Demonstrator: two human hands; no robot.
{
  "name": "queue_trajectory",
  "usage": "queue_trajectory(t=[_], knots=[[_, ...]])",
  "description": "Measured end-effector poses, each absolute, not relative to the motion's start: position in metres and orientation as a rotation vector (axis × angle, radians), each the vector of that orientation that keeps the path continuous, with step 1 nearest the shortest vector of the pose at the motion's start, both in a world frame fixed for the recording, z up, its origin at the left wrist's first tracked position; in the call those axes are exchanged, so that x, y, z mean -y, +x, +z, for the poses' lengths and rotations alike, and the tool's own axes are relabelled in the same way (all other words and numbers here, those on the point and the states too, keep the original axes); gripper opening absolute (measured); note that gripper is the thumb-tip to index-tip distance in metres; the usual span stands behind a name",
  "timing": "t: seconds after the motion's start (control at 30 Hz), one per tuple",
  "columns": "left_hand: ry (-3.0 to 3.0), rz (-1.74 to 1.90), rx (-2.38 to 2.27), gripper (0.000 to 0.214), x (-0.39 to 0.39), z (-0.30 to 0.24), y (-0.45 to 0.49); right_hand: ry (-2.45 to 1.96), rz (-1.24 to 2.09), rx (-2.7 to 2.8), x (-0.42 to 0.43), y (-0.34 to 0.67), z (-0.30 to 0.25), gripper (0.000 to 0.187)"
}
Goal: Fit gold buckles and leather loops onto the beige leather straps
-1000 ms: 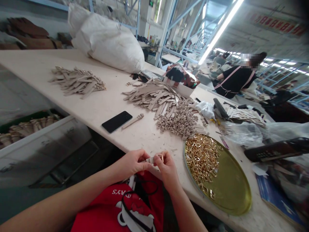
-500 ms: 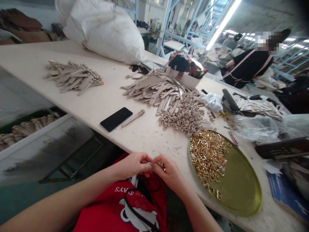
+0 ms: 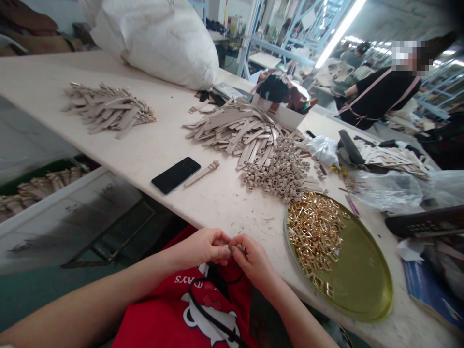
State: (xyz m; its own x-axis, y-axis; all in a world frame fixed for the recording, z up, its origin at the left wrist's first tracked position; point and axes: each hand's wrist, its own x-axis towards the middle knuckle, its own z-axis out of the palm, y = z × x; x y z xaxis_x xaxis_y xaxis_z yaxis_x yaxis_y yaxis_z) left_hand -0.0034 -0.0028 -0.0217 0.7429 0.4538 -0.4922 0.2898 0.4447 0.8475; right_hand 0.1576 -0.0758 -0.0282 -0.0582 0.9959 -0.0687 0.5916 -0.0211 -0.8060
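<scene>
My left hand (image 3: pixel 205 247) and my right hand (image 3: pixel 253 261) meet at the table's near edge, fingers pinched together on a small beige strap piece with a gold buckle (image 3: pixel 232 247), mostly hidden between them. To the right lies a round gold tray (image 3: pixel 366 280) heaped with several gold buckles (image 3: pixel 315 232). Beyond my hands sit a pile of small beige loops (image 3: pixel 279 171) and a heap of beige straps (image 3: pixel 239 130).
A black phone (image 3: pixel 176 175) and one loose strap (image 3: pixel 202 173) lie on the table (image 3: pixel 152 150) left of the loops. A second strap pile (image 3: pixel 108 111) and a big white sack (image 3: pixel 159 38) are farther left. Plastic bags (image 3: pixel 384 191) clutter the right. A person in black (image 3: pixel 380 92) works behind.
The strap piece, visible between my fingers a second ago, is now mostly covered as both hands close together. The view has shifted slightly down and left.
</scene>
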Motion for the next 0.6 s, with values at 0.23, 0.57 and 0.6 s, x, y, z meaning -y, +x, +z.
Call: queue_trajectory(t=[0.23, 0.57, 0.6], knots=[[1.162, 0.071, -0.809, 0.032, -0.003, -0.017, -0.012, -1.667, 0.909, 1.577, 0.078, 0.15, -0.035, 0.008], [1.255, 0.086, -0.712, 0.036, 0.001, -0.015, -0.01, -1.596, 0.95, 1.512, 0.087, 0.146, -0.029, 0.011], [1.293, 0.083, -0.726, 0.038, 0.001, -0.013, -0.011, -1.584, 0.945, 1.535, 0.086, 0.146, -0.028, 0.012]])
